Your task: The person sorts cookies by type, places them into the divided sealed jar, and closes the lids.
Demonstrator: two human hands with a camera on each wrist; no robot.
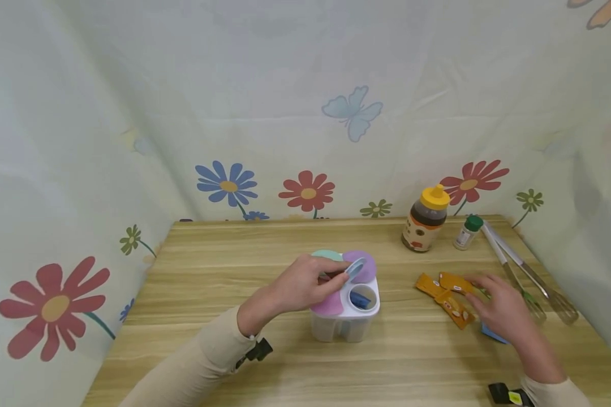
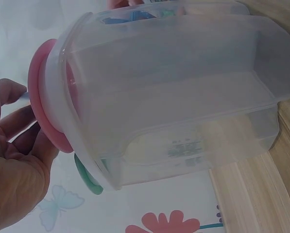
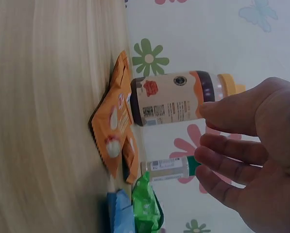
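container: clear plastic 4-compartment container with pastel flip lids, mid tabletop, upright

left hand: left hand on top of it, fingers pinching the pale blue lid, which is flipped up

right hand: right hand hovers over the orange sachets, fingers loosely spread, holding nothing; sachets sit just ahead of the fingertips

further out: honey-coloured bottle with yellow cap, small green-capped bottle, metal tongs at the right edge

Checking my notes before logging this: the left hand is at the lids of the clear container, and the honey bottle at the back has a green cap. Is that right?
Not quite. The honey bottle has a yellow cap, as the head view shows; the green cap belongs to the small bottle beside it. The left hand is indeed at the lids of the clear container.
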